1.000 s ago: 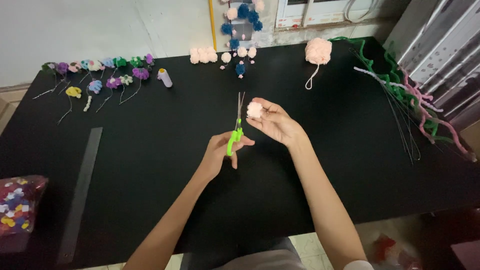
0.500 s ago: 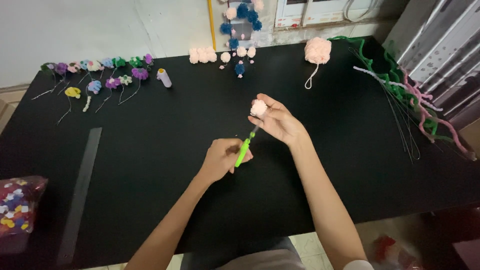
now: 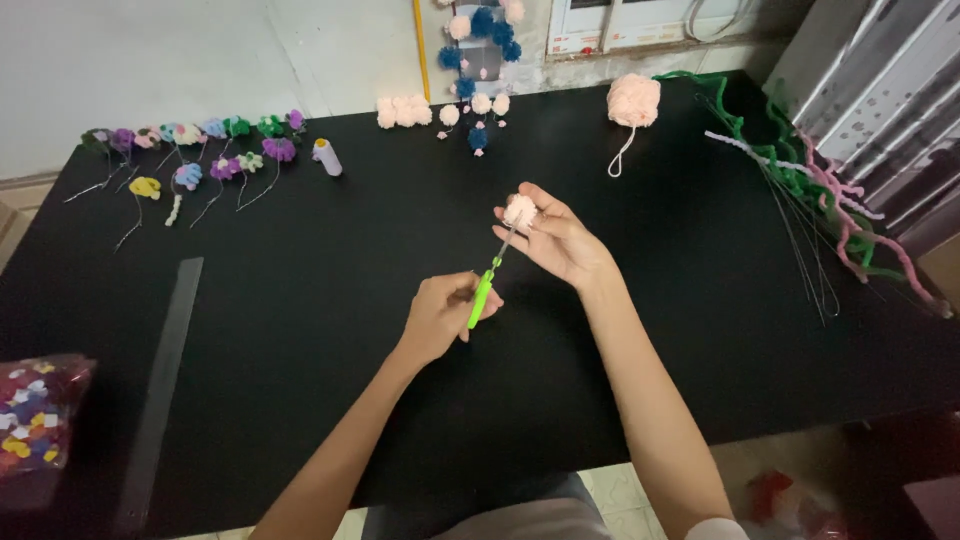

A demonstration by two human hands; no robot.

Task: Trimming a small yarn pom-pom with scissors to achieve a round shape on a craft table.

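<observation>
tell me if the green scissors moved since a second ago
Yes. The scissors in the left hand tipped from upright to slanted, blades now reaching the pink pompom, judged against the lilac spool.

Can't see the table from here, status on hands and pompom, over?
Left hand grips green-handled scissors, tips at pompom. Right hand holds pale pink pompom above black table. Nothing between them.

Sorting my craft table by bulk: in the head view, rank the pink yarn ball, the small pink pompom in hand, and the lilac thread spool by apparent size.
1. Pink yarn ball, largest.
2. Small pink pompom in the right hand and lilac thread spool: look alike; pompom is nearer the camera, so unranked.
</observation>
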